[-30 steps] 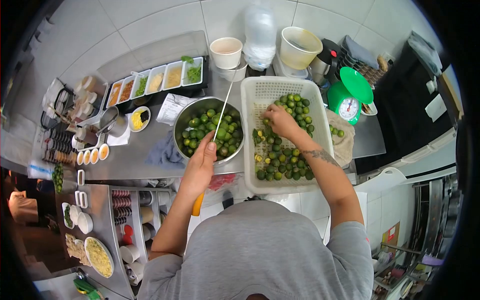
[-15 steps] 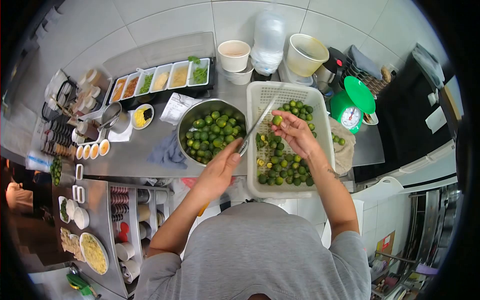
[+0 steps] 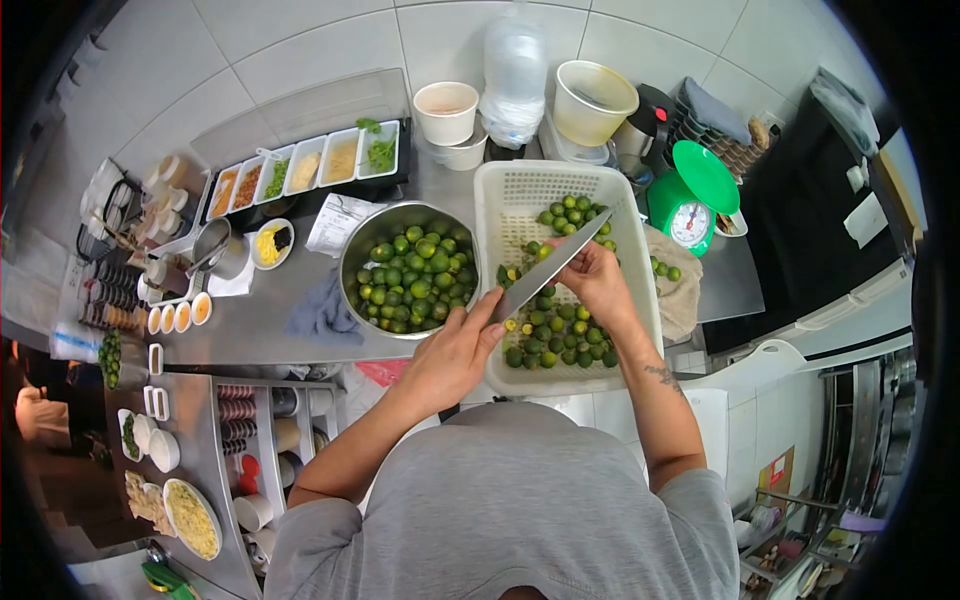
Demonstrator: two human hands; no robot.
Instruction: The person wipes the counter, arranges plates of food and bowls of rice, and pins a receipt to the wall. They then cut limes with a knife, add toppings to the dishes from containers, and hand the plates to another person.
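Hands nearest: the left hand (image 3: pixel 455 350) is clenched round the knife (image 3: pixel 550 265) handle, blade slanted over the basket (image 3: pixel 530 185), likely so cut pieces drop among its limes (image 3: pixel 555 335). The right hand (image 3: pixel 597 280) curls against the edge, what it holds hidden. Beyond stand a bowl (image 3: pixel 347 262) of limes and a scale (image 3: pixel 690 215), dial unreadable

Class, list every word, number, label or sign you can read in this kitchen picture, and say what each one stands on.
Nothing here can be read as text.
Scale dial: numbers round the face, too small to read.
Paper slip: printed lines, too blurred to read.
Sticker, lower right: red and white, too blurred to read.
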